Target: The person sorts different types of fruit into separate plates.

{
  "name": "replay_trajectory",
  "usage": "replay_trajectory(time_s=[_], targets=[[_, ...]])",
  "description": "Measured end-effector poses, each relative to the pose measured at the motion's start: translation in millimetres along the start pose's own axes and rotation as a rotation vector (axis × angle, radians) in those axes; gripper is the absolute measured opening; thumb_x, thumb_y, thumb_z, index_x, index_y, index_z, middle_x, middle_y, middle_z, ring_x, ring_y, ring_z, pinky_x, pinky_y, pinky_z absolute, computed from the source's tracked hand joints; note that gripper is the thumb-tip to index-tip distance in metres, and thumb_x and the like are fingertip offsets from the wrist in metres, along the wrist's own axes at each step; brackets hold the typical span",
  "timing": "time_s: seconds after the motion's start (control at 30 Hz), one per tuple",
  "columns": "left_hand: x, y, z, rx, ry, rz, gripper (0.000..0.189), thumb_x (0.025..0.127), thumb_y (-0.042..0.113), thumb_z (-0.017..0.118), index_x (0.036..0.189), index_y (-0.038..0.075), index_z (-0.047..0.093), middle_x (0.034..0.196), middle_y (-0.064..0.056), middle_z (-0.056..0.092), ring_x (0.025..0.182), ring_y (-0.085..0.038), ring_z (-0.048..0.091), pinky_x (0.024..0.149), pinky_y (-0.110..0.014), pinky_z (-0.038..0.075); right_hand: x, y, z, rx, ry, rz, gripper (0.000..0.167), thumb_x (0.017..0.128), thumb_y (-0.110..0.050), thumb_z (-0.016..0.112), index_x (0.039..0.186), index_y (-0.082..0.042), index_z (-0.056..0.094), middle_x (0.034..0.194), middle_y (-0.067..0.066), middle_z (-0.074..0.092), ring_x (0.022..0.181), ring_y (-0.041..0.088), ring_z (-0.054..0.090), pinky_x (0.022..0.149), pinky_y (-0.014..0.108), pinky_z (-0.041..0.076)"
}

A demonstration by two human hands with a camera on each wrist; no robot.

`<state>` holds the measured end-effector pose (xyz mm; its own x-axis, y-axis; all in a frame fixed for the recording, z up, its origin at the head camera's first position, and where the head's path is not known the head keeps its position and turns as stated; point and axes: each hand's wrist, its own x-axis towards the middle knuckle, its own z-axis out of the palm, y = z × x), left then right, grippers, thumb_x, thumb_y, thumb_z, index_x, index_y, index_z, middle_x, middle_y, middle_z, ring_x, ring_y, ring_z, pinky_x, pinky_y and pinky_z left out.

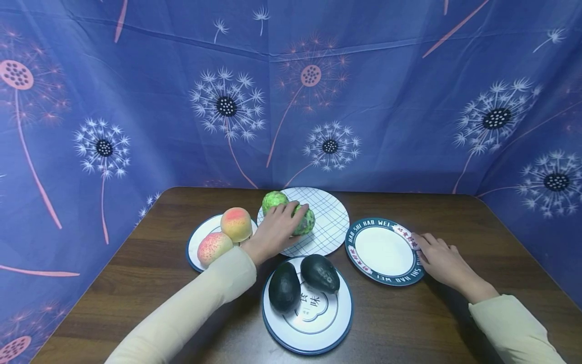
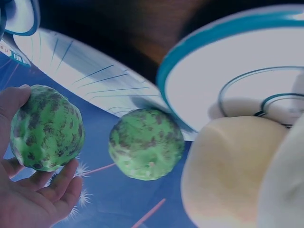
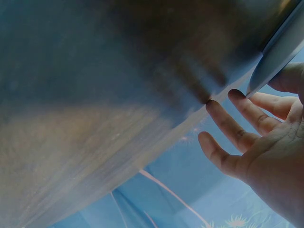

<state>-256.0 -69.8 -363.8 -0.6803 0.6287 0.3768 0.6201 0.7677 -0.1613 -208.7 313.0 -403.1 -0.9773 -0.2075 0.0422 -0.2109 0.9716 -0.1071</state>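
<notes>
My left hand point(image 1: 273, 232) grips a bumpy green sugar apple point(image 1: 306, 223) over the white grid-lined plate point(image 1: 329, 215). In the left wrist view, thumb and fingers hold this fruit point(image 2: 47, 128) from opposite sides. Beside it on the same plate lies a second sugar apple point(image 1: 274, 199). My right hand point(image 1: 447, 260) rests at the right rim of a white plate with a dark green lettered border point(image 1: 384, 250), which holds nothing. The right wrist view shows the fingers point(image 3: 230, 126) spread and fairly straight, with the plate's edge near the thumb and index finger.
Left of the grid plate, two peaches point(image 1: 236, 225) sit on a blue-rimmed plate point(image 1: 195, 242). Two dark avocados point(image 1: 284, 288) lie on another blue-rimmed plate point(image 1: 318, 331) at the front. A blue dandelion-print cloth point(image 1: 386, 126) hangs behind the brown wooden table point(image 1: 386, 323).
</notes>
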Motion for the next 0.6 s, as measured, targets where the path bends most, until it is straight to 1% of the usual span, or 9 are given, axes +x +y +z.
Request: replay_trajectory(time_s=[0.27, 0.47, 0.6], targets=[[13.7, 10.4, -6.8, -0.012, -0.053, 0.004, 0.078, 0.075, 0.04, 0.072, 0.137, 0.013, 0.034, 0.131, -0.012, 0.044, 0.114, -0.03, 0.05, 0.096, -0.044, 0.043, -0.3, -0.6, -0.7, -0.009, 0.001, -0.001, 0.052, 0.087, -0.013, 0.055, 0.133, 0.005, 0.038, 0.124, 0.03, 0.045, 0.11, 0.05, 0.042, 0.083, 0.07, 0.034], [24.8, 18.4, -8.9, 0.027, -0.085, 0.013, 0.076, 0.077, 0.042, 0.069, 0.138, 0.015, 0.032, 0.133, -0.011, 0.044, 0.115, -0.029, 0.049, 0.097, -0.044, 0.043, -0.2, -0.9, -1.0, -0.015, -0.001, 0.001, 0.051, 0.088, -0.013, 0.053, 0.133, 0.005, 0.038, 0.124, 0.03, 0.045, 0.11, 0.05, 0.042, 0.083, 0.069, 0.034], [30.8, 22.7, -10.2, 0.043, -0.089, 0.028, 0.076, 0.079, 0.044, 0.067, 0.139, 0.015, 0.031, 0.133, -0.011, 0.043, 0.115, -0.029, 0.05, 0.095, -0.043, 0.044, -0.4, -1.0, -1.0, -0.012, -0.001, 0.001, 0.051, 0.088, -0.013, 0.054, 0.133, 0.005, 0.038, 0.124, 0.03, 0.045, 0.11, 0.05, 0.042, 0.083, 0.069, 0.034]])
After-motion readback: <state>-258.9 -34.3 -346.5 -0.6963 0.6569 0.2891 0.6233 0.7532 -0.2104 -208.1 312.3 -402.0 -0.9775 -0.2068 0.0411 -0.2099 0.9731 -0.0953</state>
